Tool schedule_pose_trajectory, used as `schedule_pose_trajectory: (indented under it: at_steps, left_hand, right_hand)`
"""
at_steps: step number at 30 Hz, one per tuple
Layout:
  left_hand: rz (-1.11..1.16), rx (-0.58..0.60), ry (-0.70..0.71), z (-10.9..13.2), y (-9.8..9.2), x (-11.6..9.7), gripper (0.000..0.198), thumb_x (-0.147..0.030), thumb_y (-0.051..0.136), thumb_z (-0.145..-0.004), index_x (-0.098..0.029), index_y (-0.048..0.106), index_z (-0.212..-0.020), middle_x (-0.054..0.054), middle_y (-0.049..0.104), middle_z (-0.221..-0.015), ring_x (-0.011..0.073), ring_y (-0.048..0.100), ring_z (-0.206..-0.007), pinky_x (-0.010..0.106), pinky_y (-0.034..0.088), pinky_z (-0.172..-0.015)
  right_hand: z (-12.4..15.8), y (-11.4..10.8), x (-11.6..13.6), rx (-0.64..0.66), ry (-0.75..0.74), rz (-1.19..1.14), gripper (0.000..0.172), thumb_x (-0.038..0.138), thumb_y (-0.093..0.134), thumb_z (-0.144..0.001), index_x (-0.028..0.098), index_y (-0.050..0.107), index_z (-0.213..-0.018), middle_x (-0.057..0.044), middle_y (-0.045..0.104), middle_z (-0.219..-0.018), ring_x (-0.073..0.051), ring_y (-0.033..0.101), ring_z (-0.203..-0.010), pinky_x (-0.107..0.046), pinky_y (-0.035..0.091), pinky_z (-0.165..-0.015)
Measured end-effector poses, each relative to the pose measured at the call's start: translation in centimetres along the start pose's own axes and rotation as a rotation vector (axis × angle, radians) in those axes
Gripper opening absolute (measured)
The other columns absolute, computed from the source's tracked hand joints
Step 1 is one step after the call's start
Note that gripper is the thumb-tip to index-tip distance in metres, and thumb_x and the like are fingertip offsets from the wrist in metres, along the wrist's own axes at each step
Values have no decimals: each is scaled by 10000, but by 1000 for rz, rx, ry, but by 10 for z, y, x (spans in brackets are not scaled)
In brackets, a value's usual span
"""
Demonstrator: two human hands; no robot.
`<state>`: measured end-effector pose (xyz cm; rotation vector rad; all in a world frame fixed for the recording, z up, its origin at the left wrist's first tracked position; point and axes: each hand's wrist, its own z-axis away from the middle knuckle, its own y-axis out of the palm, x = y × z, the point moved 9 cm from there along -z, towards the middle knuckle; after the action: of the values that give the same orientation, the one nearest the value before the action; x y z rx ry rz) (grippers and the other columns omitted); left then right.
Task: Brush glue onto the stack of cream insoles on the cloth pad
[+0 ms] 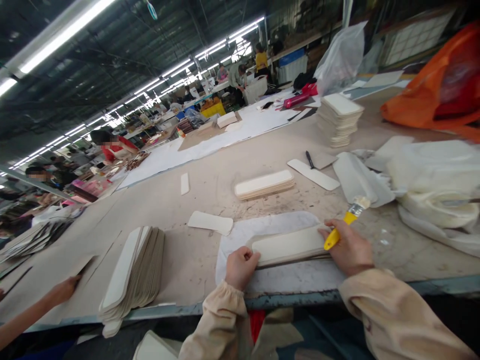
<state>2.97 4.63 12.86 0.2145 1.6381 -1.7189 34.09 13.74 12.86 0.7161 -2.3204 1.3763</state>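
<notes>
A low stack of long cream board pieces (288, 246) lies on a glue-stained white sheet (277, 225) near the table's front edge. My left hand (240, 266) is closed on the stack's left end. My right hand (347, 247) rests on the stack's right end and grips a yellow-handled brush (343, 225), whose bristles point up and away to the right.
A leaning pile of rounded boards (133, 270) stands at the front left, with another person's hand (63, 290) beside it. More board stacks (264, 184) (338, 120), a single strip (313, 174), a black pen (309, 159), white cloth (435, 190) and an orange bag (438, 85) lie farther back. People work at distant tables.
</notes>
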Motion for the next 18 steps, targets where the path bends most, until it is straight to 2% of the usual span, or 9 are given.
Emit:
schedule_pose_trajectory:
  at_steps: [3,5,8,10,14,16,18]
  left_hand:
    - [-4,14,-3,1,0,-1,280,-415,581,-751,-206,538,-570,-50,488,-507,122,482,-552,239,308,-574]
    - [-5,31,1,2,0,-2,269,-434,572,-759,-211,537,-612,-51,498,-502,132,498,-544,243,315,-574]
    - [-8,40,-11,1,0,0,252,-470,556,-772,-221,533,-743,-59,526,-511,155,530,-537,252,327,-572]
    - [-19,33,-44,0,-1,3,286,-498,552,-773,-227,522,-858,-69,537,-523,171,551,-545,260,337,-570]
    - [-38,34,-56,0,-1,1,392,-528,536,-777,-230,510,-1031,-75,546,-553,194,578,-575,273,355,-572]
    - [-51,42,-43,1,-1,-2,410,-523,522,-784,-227,519,-1068,-69,553,-566,200,587,-590,279,361,-580]
    - [-66,48,-41,2,-1,-3,421,-519,510,-789,-223,530,-1086,-64,555,-570,205,591,-601,285,366,-588]
  right_hand:
    - [-1,-2,4,-7,-45,23,261,377,501,-888,202,634,-1029,-77,670,-834,-221,628,-742,-300,471,-621]
    - [-2,-8,15,-6,-116,38,205,290,508,-884,198,636,-1015,-96,692,-934,-238,640,-853,-345,512,-744]
    - [4,-14,49,22,-277,0,164,152,520,-850,203,642,-946,-120,655,-1178,-269,587,-1106,-429,480,-940]
    - [14,-11,78,81,-389,-58,167,126,522,-842,211,640,-926,-110,618,-1258,-265,555,-1173,-456,440,-1008]
    - [43,11,121,286,-512,-179,93,282,577,-878,216,618,-929,-113,559,-1337,-232,517,-1234,-432,372,-1085]
    - [52,20,126,361,-511,-197,159,363,602,-875,214,608,-930,-117,579,-1309,-231,510,-1243,-443,341,-1103]
    - [53,23,120,386,-482,-186,202,405,609,-872,217,605,-945,-118,595,-1287,-233,505,-1250,-464,308,-1117]
